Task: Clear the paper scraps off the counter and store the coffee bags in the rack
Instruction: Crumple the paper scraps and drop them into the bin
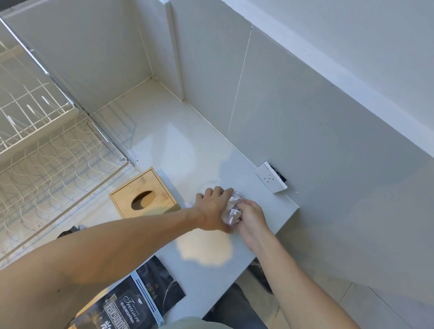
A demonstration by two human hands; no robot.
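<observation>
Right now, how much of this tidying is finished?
Nothing looks finished. In hand: both hands, left hand and right hand, bunch crumpled paper on the counter. Left: the coffee bags lie at the near edge, and the wire rack holds none.

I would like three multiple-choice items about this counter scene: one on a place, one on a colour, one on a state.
1. Where is the wooden tissue box relative to the hands?
A. left
B. right
C. under them

2. What colour is the wall socket?
A. black
B. white
C. red

3. What state is the paper in?
A. folded flat
B. rolled
C. crumpled

Key: 1 A, it sits left of the left hand. 2 B, its face is white. 3 C, a wrinkled wad sits between the left hand and the right hand.
</observation>
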